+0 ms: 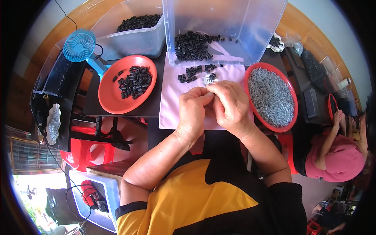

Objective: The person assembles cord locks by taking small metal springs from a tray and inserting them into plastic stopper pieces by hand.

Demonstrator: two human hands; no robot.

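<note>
My left hand (192, 111) and my right hand (232, 105) meet over a pink cloth (171, 102), with thumbs and fingertips pinched together. Whatever lies between the fingertips is hidden. Just beyond them, small black cylindrical parts (192, 72) are scattered on the cloth. A large clear bin (250, 43) lies tipped with its opening toward me, and more black parts (190, 46) are heaped inside it. To the right, a red oval basin (290, 123) is full of small silvery metal pieces (272, 98). An orange-red basin (107, 96) on the left holds black parts (135, 82).
A blue handheld fan (79, 46) stands behind the left basin. Another clear bin (129, 43) of black parts is at the back left. A person in a pink shirt (335, 156) works at the far right. A red stool (92, 152) stands below the table on the left.
</note>
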